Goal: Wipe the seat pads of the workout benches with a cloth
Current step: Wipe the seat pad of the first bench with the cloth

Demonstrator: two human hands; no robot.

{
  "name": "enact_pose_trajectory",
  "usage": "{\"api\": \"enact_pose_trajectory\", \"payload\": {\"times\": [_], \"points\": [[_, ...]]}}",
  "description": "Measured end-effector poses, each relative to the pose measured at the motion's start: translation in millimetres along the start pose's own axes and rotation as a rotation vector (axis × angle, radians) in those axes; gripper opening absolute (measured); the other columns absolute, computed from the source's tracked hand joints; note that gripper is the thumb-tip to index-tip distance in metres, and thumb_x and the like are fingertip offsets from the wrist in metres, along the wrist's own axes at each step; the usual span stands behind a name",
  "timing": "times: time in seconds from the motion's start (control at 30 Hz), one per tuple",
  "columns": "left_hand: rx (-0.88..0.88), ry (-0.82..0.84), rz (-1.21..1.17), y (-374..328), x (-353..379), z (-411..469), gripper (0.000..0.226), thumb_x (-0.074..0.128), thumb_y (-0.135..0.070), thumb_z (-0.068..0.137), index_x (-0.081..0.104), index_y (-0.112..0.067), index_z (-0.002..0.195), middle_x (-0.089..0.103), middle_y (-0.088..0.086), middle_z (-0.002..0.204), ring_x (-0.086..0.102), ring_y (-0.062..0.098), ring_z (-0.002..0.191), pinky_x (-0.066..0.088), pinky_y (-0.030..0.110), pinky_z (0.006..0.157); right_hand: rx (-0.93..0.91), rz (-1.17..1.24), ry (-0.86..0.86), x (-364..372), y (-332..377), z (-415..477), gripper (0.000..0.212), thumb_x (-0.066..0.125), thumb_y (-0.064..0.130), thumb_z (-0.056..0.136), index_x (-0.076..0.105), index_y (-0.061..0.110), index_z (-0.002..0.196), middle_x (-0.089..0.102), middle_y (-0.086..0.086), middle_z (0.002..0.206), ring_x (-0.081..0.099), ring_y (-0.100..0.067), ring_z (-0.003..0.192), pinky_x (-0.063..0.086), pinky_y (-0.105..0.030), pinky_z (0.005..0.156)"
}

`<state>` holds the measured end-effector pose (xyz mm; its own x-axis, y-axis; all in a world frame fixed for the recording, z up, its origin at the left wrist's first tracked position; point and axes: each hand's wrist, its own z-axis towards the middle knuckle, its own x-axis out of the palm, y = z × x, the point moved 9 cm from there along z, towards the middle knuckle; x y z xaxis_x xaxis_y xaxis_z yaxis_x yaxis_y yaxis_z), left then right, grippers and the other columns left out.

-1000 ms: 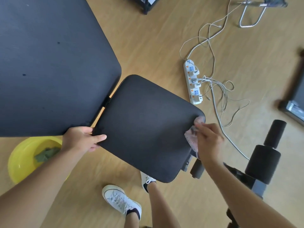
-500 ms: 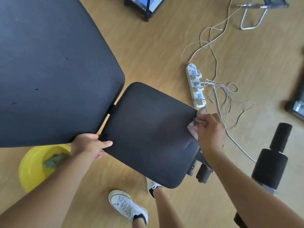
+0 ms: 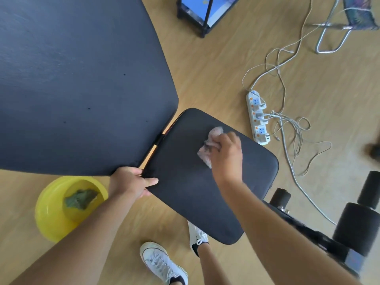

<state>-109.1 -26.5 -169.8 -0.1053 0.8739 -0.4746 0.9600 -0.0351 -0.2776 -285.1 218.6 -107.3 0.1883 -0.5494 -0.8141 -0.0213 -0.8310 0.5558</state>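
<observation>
A black seat pad (image 3: pixel 185 182) of a workout bench lies in the middle, with the larger black back pad (image 3: pixel 72 79) rising at upper left. My right hand (image 3: pixel 228 155) presses a pale pink cloth (image 3: pixel 209 147) flat on the upper middle of the seat pad. My left hand (image 3: pixel 129 182) grips the seat pad's left corner, thumb on top, just below the back pad's edge.
A yellow basin (image 3: pixel 47 214) with a green rag (image 3: pixel 80 199) sits on the wooden floor at lower left. A white power strip (image 3: pixel 258 118) with tangled cables lies right of the seat. Black foam rollers (image 3: pixel 357 225) stand at lower right. My white shoes (image 3: pixel 160 262) are below.
My right hand has slid the cloth from the seat pad's right edge leftward onto its upper middle. My left hand still holds the left corner.
</observation>
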Motion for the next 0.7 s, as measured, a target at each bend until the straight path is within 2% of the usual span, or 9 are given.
{"api": "enact_pose_trajectory", "payload": {"times": [0.07,0.17,0.23,0.27,0.4,0.47,0.57,0.63,0.7], "points": [[0.007,0.026,-0.031,0,1,1,0.070,0.096,-0.014,0.067,0.067,-0.005,0.130,0.080,0.013,0.088,0.074,0.017,0.046,0.059,0.029,0.050,-0.324,-0.021,0.210,49,44,-63,0.021,0.075,0.003,0.079,0.071,0.008,0.100,0.060,-0.004,0.092,0.054,-0.027,0.087,0.054,-0.036,0.071],[0.037,0.044,-0.056,0,1,4,0.076,0.096,-0.012,0.065,0.064,-0.002,0.133,0.073,0.005,0.086,0.076,0.022,0.050,0.065,0.035,0.069,-0.962,-0.161,0.558,73,66,-154,0.023,0.060,0.002,0.091,0.068,0.010,0.111,0.061,-0.002,0.091,0.051,-0.023,0.077,0.054,-0.032,0.070],[0.047,0.062,-0.058,-1,2,2,0.077,0.096,-0.014,0.066,0.063,-0.002,0.134,0.069,0.004,0.088,0.076,0.020,0.050,0.065,0.033,0.070,-1.114,-0.277,0.552,54,59,-135,0.023,0.063,0.007,0.092,0.065,0.010,0.115,0.063,-0.003,0.094,0.052,-0.024,0.078,0.053,-0.030,0.072],[0.047,0.060,-0.052,-1,1,1,0.076,0.096,-0.016,0.066,0.064,-0.004,0.134,0.070,0.003,0.088,0.075,0.017,0.048,0.063,0.029,0.065,-0.999,-0.244,0.463,41,58,-102,0.022,0.069,0.007,0.088,0.068,0.009,0.110,0.065,-0.004,0.092,0.055,-0.026,0.078,0.055,-0.032,0.071],[0.071,0.054,-0.003,1,-1,4,0.069,0.095,-0.025,0.067,0.068,-0.009,0.128,0.078,0.004,0.077,0.076,0.012,0.049,0.058,0.023,0.063,0.040,0.046,-0.004,12,23,12,0.015,0.067,0.001,0.084,0.074,0.007,0.095,0.061,-0.008,0.093,0.057,-0.037,0.101,0.042,-0.030,0.077],[0.115,0.104,0.047,0,2,5,0.051,0.091,-0.028,0.068,0.074,-0.009,0.112,0.079,0.005,0.072,0.075,0.007,0.049,0.050,0.017,0.052,0.107,0.276,0.061,46,51,-9,0.019,0.059,0.008,0.084,0.075,0.016,0.091,0.060,-0.015,0.096,0.059,-0.040,0.099,0.045,-0.031,0.075],[0.218,0.200,0.160,-3,-1,0,0.033,0.088,-0.024,0.069,0.075,-0.015,0.098,0.078,-0.002,0.077,0.069,0.003,0.059,0.046,0.013,0.056,-0.641,0.032,0.303,93,113,-98,0.014,0.062,0.009,0.085,0.073,0.016,0.087,0.064,-0.010,0.086,0.058,-0.029,0.080,0.056,-0.037,0.067],[0.269,0.286,0.211,1,-2,-2,0.067,0.090,-0.014,0.067,0.068,-0.019,0.130,0.078,-0.005,0.113,0.072,0.004,0.083,0.048,0.012,0.066,-1.068,-0.182,0.470,101,115,-135,0.014,0.061,0.013,0.093,0.073,0.012,0.100,0.067,-0.002,0.093,0.052,-0.021,0.082,0.051,-0.029,0.075],[0.300,0.367,0.203,8,0,-2,0.089,0.088,-0.007,0.068,0.054,-0.026,0.148,0.066,-0.006,0.140,0.074,0.004,0.092,0.052,0.016,0.065,-1.194,-0.267,0.427,91,113,-111,0.010,0.076,0.012,0.083,0.073,0.013,0.092,0.068,0.000,0.085,0.057,-0.022,0.077,0.043,-0.024,0.073]]}}
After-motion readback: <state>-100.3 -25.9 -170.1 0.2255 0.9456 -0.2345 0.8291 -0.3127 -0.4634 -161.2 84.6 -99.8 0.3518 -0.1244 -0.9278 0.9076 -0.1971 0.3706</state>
